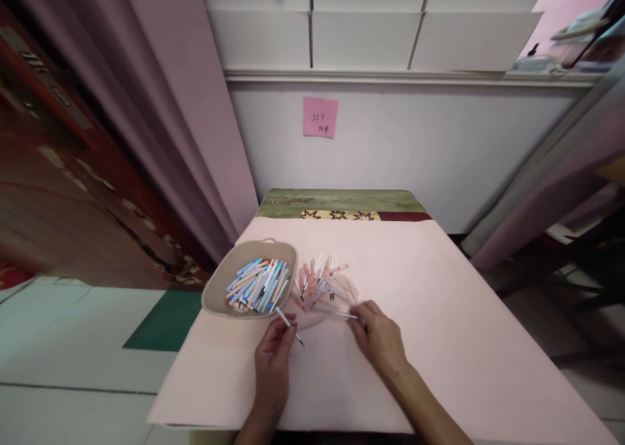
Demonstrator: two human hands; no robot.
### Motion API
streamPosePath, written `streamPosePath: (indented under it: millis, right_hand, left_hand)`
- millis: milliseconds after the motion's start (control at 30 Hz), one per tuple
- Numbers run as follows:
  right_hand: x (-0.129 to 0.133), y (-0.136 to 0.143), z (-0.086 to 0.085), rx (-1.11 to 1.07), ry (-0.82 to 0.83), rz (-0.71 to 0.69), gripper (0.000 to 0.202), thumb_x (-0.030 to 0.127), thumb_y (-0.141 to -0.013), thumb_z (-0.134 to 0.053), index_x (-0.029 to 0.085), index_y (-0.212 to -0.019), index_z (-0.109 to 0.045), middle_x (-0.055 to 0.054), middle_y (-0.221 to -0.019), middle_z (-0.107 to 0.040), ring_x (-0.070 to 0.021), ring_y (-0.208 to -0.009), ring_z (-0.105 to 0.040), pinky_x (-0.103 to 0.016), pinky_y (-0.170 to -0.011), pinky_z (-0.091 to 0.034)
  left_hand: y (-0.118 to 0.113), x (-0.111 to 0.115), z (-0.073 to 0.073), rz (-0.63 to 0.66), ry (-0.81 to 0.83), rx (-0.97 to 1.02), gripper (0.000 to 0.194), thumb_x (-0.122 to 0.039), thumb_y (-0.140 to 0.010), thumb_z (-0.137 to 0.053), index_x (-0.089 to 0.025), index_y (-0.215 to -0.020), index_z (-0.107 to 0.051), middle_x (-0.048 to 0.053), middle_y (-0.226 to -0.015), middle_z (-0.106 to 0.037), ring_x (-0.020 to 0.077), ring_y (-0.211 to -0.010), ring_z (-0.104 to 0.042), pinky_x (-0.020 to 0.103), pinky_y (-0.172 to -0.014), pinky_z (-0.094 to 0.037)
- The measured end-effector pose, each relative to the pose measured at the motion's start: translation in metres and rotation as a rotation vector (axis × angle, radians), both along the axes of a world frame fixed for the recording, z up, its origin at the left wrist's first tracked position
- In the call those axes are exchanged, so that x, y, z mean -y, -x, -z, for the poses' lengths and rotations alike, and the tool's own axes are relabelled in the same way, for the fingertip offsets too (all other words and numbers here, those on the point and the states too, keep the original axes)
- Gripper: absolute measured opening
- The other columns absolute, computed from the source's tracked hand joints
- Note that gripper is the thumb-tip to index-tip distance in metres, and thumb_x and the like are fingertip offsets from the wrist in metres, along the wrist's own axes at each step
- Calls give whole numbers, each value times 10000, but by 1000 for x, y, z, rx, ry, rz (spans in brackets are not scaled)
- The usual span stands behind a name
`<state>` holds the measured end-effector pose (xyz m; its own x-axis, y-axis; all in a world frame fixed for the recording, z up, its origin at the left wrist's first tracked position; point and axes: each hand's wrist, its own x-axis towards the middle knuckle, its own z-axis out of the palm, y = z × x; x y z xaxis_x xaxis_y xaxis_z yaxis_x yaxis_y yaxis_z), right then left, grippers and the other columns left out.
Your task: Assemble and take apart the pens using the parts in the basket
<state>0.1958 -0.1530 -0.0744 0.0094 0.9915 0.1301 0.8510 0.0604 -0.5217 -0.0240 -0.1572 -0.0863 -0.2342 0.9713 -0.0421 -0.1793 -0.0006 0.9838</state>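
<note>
My left hand (276,344) pinches a slim white pen (288,324) with a dark tip pointing down to the right. Fingers and thumb of my right hand (375,331) are closed on a thin translucent pen barrel (336,311), smeared by motion. Beyond the hands lies a loose pile of pink and clear pen parts (312,279) with some dark tips; single pieces are hard to make out. Just behind and left of my left hand stands a beige basket (215,296) holding a heap of blue, orange and white pens (258,285).
A pale pink cover (415,380) lies over the table, leaving its green patterned far end (342,201) bare. A white wall with a pink sticky note (320,117) stands behind it. Curtains (195,107) hang at the left; dark furniture legs (561,289) are at the right.
</note>
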Motion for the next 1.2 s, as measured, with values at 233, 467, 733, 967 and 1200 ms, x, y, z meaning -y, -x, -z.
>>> streamPosePath:
  millis: [233,467,733,967,1200]
  right_hand:
    - [-12,31,-6,50,-119,-30,189,266,-913,-497,267,-1055,-621,-17,-1026,-651,-149,-777,-647,-233,-625,-421]
    - [-52,66,-13,178,-136,-204,237,167,-907,-489,282,-1056,-632,-22,-1070,-642,-147,-841,-629,-224,-641,-412]
    - [-59,60,-1,203,-162,-258,194,255,-945,-473,296,-1036,-639,-4,-1081,-641,-136,-853,-617,-223,-665,-401]
    - [-61,55,-7,156,-193,-317,171,238,-941,-475,251,-968,-644,-21,-1033,-652,-133,-850,-612,-221,-709,-402]
    - [-60,53,-6,136,-174,-304,205,248,-931,-497,296,-1070,-639,-12,-1054,-653,-136,-895,-607,-221,-745,-411]
  left_hand:
    - [4,4,1,91,48,139,193,-312,-698,-748,-164,-790,-666,11,-712,-623,124,-664,-531,226,-627,-437]
    - [6,2,2,138,53,124,204,-306,-685,-761,-163,-810,-685,19,-718,-644,121,-656,-548,230,-640,-442]
    - [6,4,-2,117,72,147,226,-319,-674,-767,-159,-817,-694,34,-737,-662,132,-666,-558,244,-653,-449]
    - [5,3,-4,135,60,77,212,-327,-692,-750,-159,-810,-698,47,-782,-673,142,-684,-557,252,-665,-448]
    - [5,-16,-19,167,11,27,228,-345,-709,-725,-172,-858,-721,53,-839,-679,153,-696,-569,268,-663,-464]
